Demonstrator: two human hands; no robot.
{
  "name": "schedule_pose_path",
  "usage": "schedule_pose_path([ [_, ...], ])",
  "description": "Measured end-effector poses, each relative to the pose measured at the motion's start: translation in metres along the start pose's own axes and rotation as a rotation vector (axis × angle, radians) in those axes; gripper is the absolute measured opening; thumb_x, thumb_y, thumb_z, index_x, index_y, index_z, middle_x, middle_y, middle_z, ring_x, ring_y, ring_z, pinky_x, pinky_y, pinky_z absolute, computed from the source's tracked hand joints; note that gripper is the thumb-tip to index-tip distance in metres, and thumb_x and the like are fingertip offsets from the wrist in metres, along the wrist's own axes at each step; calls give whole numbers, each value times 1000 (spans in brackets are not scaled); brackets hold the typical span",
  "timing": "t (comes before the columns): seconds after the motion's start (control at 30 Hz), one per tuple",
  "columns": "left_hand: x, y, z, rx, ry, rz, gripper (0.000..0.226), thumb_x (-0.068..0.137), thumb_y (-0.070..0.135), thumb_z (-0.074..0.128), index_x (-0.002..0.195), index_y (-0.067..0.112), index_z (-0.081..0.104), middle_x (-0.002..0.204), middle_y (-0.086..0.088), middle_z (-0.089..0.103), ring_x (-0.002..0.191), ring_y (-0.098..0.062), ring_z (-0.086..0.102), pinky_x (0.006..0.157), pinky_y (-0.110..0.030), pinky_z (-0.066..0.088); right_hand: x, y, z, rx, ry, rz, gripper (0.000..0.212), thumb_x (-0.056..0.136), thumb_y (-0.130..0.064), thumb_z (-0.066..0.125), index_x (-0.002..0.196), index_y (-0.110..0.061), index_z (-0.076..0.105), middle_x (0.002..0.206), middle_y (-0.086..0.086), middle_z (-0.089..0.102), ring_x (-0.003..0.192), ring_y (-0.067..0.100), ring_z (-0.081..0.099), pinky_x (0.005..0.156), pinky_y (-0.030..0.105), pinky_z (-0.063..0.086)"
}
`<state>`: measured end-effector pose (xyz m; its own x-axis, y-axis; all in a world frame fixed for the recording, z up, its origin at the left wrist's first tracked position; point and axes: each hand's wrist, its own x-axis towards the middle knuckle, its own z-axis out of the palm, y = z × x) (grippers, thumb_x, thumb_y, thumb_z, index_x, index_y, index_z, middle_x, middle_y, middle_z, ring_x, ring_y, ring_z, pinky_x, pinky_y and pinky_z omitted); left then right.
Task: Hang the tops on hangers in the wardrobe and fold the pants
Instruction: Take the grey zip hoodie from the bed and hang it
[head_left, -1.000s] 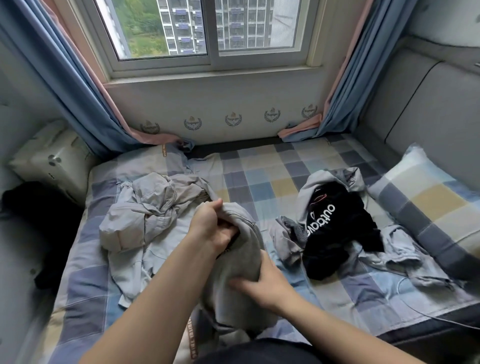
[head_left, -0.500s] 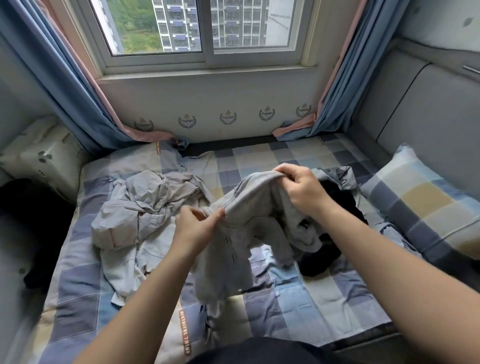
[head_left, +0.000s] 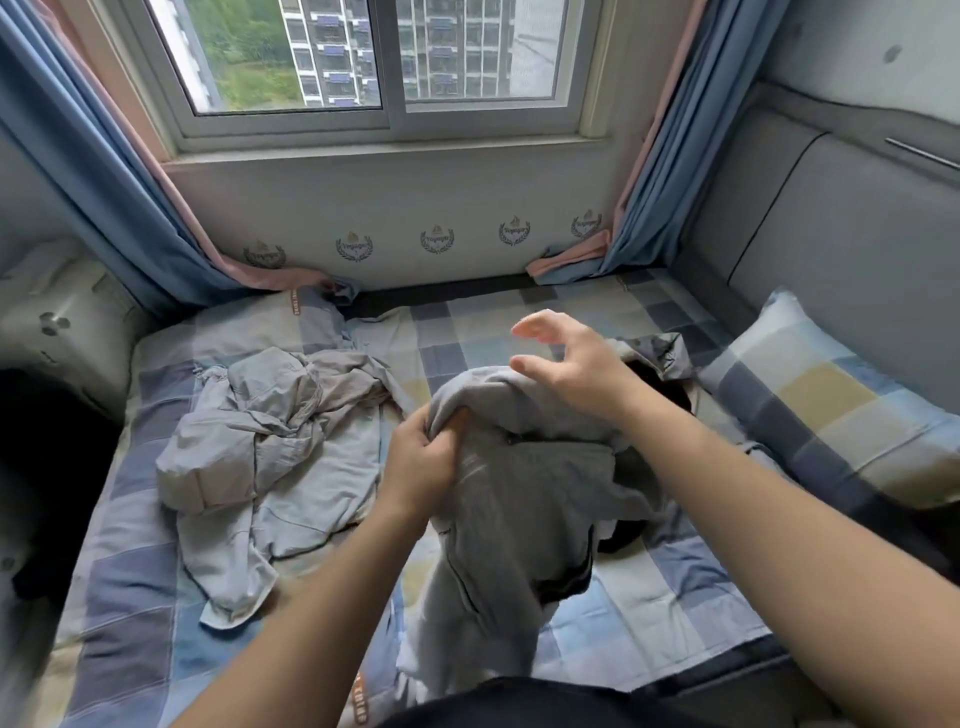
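Over checked bed (head_left: 675, 597), crumpled grey garment (head_left: 509, 519) hangs.

The left hand (head_left: 421, 467) grips a bunch of the grey garment (head_left: 509, 499), its fingertips buried in the cloth. Below the grip the garment's lower end drops behind the person's dark clothing (head_left: 519, 704) at the bottom edge; whether it is a top or pants cannot be told. Right of the grip, a black garment (head_left: 665, 387) is mostly covered by grey cloth and the right forearm. Above the grip, the right hand (head_left: 576, 364) blurs at the fingertips. Far left of the grip, a dark mass (head_left: 52, 467) is cut by the edge, too dark to identify
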<state>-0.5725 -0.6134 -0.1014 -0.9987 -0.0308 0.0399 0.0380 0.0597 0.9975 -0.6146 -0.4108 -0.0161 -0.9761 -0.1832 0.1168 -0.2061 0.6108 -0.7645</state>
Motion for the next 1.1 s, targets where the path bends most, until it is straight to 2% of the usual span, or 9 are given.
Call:
schedule_pose_path([
  [0.17,-12,-11,-2,-274,68,-314,20,101,30,62,107,15,73,102,-7,78,99,-23,73,79,-34,59,-51,68,32,58,39,369,72,84,-39,78,144,-17,45,146,8,46,137,23,43,115,40,35],
  [0.23,-17,-12,-4,-438,60,-423,29,101,34,59,114,9,69,106,-13,77,99,-27,74,73,-33,60,-67,89,52,160,46,578,74,84,-44,77,141,-12,42,146,8,46,130,23,48,104,33,43],
  [0.33,-25,-14,-7,-572,22,-480,38,100,38,57,122,8,65,113,-17,74,105,-31,73,75,-35,61,-80,105,76,482,-160,965,78,75,-71,70,129,-18,51,118,4,61,98,20,62,72,31,53],
  [0.4,-30,-15,-9,-606,-16,-487,43,96,42,59,125,10,65,118,-18,73,109,-33,71,78,-37,61,-80,109,87,697,-327,1122,86,54,-94,62,104,-23,66,94,5,67,85,26,66,74,44,57],
  [0.5,-37,-15,-15,-621,-48,-479,47,91,42,62,125,9,65,120,-19,71,111,-33,70,80,-36,60,-63,120,97,817,-319,1145,90,49,-103,48,67,-19,75,67,3,69,77,24,62,83,47,53],
  [0.63,-44,-13,-24,-626,-57,-477,46,90,40,63,123,8,65,118,-18,72,108,-32,71,77,-34,61,-38,110,92,713,-354,1130,63,59,-79,63,47,-17,63,49,0,58,43,18,60,63,32,43],
  [0.77,-48,-15,-29,-603,-34,-489,51,89,40,65,129,8,61,121,-18,72,111,-32,70,80,-37,61,-29,113,92,647,-401,1125,21,89,-34,63,78,-17,62,63,-3,70,53,14,68,64,28,52],
  [0.93,-53,-18,-27,-539,-76,-440,51,88,35,66,128,2,62,120,-22,70,112,-34,69,86,-37,60,-17,111,84,675,-548,1237,83,75,-80,62,91,2,71,98,17,74,79,32,74,67,39,62],
  [1.1,-56,-23,-26,-517,-144,-416,50,92,36,68,126,1,64,118,-23,71,110,-36,69,84,-36,59,-20,105,85,627,-730,1211,16,79,-11,75,90,-2,68,89,10,70,78,16,67,82,24,57],
])
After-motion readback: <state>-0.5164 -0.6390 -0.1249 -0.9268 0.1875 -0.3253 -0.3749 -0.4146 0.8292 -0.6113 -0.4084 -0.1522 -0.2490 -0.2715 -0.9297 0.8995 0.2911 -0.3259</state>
